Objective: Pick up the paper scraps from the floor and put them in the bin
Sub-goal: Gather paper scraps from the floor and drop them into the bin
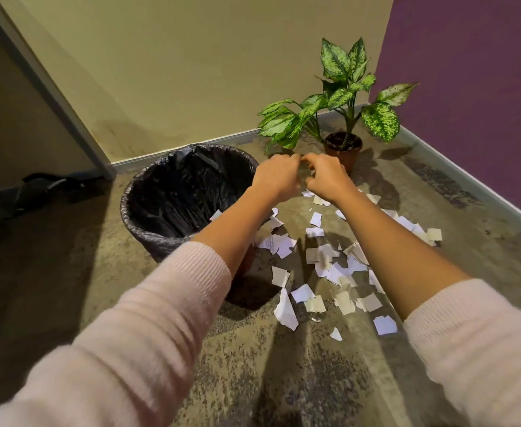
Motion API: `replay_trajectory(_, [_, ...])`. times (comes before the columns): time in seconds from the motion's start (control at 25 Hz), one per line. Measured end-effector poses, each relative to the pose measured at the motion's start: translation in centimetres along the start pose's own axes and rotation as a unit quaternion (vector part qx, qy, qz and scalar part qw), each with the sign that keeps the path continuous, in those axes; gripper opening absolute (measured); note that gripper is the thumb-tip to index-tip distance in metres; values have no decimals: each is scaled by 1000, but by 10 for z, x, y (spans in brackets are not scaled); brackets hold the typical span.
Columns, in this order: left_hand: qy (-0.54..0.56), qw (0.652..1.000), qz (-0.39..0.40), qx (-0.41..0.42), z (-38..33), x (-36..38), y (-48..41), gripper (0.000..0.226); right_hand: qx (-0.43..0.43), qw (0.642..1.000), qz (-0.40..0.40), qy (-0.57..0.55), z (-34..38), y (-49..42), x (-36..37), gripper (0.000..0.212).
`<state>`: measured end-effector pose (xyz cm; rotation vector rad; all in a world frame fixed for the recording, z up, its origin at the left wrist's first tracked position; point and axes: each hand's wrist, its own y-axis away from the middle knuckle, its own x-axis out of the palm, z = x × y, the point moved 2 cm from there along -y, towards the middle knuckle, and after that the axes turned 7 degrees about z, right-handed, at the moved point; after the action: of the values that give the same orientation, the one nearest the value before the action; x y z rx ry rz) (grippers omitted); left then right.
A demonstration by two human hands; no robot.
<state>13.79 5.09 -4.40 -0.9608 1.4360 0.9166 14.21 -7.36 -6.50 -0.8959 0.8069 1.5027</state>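
The floor [284, 380] is mottled grey-brown concrete in a room corner, where a beige wall [191, 72] meets a purple wall [468, 87], each edged by a pale skirting board. One bin [148, 235], round and lined with a black bag, stands on the floor near the beige wall; a single white scrap lies against the liner at its near rim. To the right of the bin the paper scraps [330, 266] lie scattered, white and cream, too many and too overlapped to count surely, roughly forty, spreading from the bin's base toward the purple wall. Beyond the bin's right rim stands one potted plant [344, 149] with speckled green leaves. Left of the bin is a dark doorway with a dark strap or bag on the floor. Bare floor lies open in front of the bin. Both arms wear pink sleeves pushed up. The left hand [276, 177] and right hand [327, 177] meet just right of the bin's far rim, fingers curled downward and nearly touching; whether they grip any scrap cannot be told.
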Motion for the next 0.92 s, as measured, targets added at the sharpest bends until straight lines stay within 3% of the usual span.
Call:
replay_trajectory(0.16, [21,998,66,3,-20,54,-6,56,35,998,42,23,-41,0,22,51])
replay_trajectory(0.4, [84,967,220,-96,-12,150,-9,64,42,991,125,30,-81,-7,83,57])
replay_trajectory(0.52, [125,955,227,-146,-3,191,-10,75,35,986,158,42,-93,-13,115,56])
replay_trajectory(0.64, [177,941,203,-206,7,226,-12,110,18,981,187,44,-100,-19,143,58])
replay_trajectory(0.76, [88,954,201,-206,17,239,-18,123,4,979,196,47,-108,-26,166,58])
replay_trajectory(0.92, [96,939,250,-215,28,245,-32,136,0,977,207,59,-118,-42,181,59])
